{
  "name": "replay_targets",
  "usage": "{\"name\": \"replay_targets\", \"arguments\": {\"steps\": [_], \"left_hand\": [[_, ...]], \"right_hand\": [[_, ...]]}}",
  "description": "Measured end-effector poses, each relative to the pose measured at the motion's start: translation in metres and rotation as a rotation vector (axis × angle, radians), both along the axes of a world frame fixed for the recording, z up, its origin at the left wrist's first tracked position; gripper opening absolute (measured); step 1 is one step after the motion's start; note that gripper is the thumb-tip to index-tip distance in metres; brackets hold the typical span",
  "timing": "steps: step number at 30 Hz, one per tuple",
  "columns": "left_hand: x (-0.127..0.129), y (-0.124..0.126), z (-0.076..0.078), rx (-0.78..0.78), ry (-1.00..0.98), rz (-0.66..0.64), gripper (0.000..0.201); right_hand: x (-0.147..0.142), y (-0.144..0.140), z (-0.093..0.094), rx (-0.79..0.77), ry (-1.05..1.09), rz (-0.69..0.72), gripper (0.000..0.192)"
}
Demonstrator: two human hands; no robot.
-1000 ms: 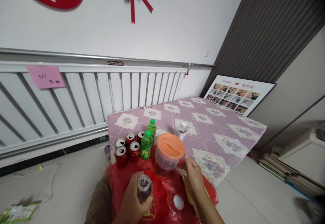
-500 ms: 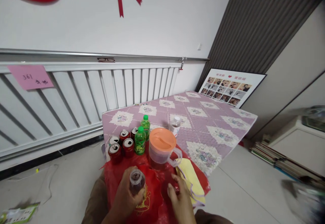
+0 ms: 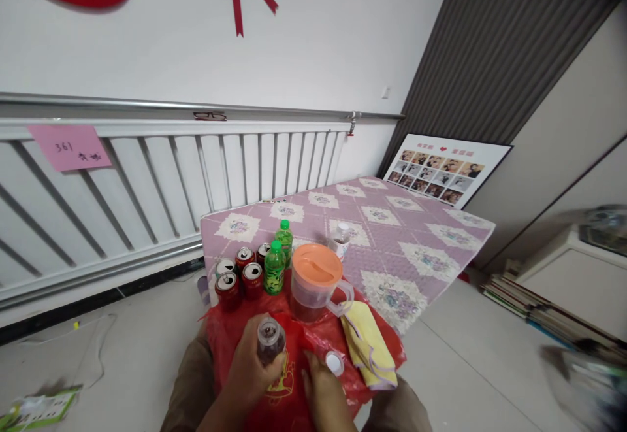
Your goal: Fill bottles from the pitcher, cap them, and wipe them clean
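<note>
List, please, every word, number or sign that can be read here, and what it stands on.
"361": on the pink note; the handwriting after it is unclear.
Red heart sign: on the photo board; the characters either side are too blurred.
Too small to read: print on the green-capped bottles, white-capped bottle, drink cans and red plastic.
Red wall ornament: cut off by the frame.
Held bottle: no readable text.

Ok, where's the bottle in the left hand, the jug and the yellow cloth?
Held bottle (image 3: 270, 347), head view: side, below its mouth.
Jug (image 3: 309, 293), head view: clear side wall.
Yellow cloth (image 3: 368, 344), head view: middle of its top.
</note>
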State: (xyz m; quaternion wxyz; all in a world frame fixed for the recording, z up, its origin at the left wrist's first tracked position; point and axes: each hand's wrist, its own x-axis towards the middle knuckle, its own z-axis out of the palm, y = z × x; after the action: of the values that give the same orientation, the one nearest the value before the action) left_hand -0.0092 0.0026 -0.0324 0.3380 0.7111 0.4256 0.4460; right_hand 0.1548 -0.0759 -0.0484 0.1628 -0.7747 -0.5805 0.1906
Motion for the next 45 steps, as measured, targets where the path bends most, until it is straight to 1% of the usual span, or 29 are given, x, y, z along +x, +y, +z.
{"name": "replay_targets", "arguments": {"steps": [4, 7, 12, 16, 19, 22, 28, 35, 42, 45], "left_hand": [[-0.002, 0.000, 0.005, 0.004, -0.015, -0.018, 0.058], [-0.008, -0.003, 0.009, -0.023, 0.003, -0.044, 0.058], [-0.020, -0.009, 0.014, -0.022, 0.008, -0.094, 0.060], [-0.022, -0.009, 0.015, -0.032, 0.013, -0.103, 0.054], [-0.021, -0.006, 0.014, -0.049, 0.059, -0.114, 0.055], [-0.019, -0.004, 0.014, -0.049, 0.069, -0.102, 0.057], [-0.015, -0.005, 0.018, -0.032, 0.016, -0.057, 0.054], [-0.015, -0.003, 0.011, 0.027, 0.011, -0.033, 0.055], [-0.015, -0.001, 0.007, 0.012, 0.007, -0.046, 0.055], [-0.015, -0.001, 0.006, 0.018, -0.002, -0.052, 0.056]], "right_hand": [[-0.007, -0.002, 0.002, -0.027, 0.007, 0.001, 0.047], [-0.010, -0.009, 0.005, -0.033, 0.002, 0.003, 0.047], [-0.020, -0.025, 0.008, -0.051, -0.006, 0.004, 0.038], [-0.023, -0.032, 0.010, -0.062, -0.010, 0.013, 0.033], [-0.023, -0.033, 0.012, -0.067, -0.026, 0.000, 0.032], [-0.023, -0.033, 0.015, -0.066, -0.035, -0.003, 0.031], [-0.025, -0.036, 0.017, -0.041, -0.047, 0.008, 0.032], [-0.025, -0.036, 0.015, -0.021, -0.056, -0.002, 0.029], [-0.030, -0.042, 0.014, 0.003, -0.074, -0.022, 0.027], [-0.025, -0.045, 0.015, 0.029, -0.083, -0.034, 0.030]]}}
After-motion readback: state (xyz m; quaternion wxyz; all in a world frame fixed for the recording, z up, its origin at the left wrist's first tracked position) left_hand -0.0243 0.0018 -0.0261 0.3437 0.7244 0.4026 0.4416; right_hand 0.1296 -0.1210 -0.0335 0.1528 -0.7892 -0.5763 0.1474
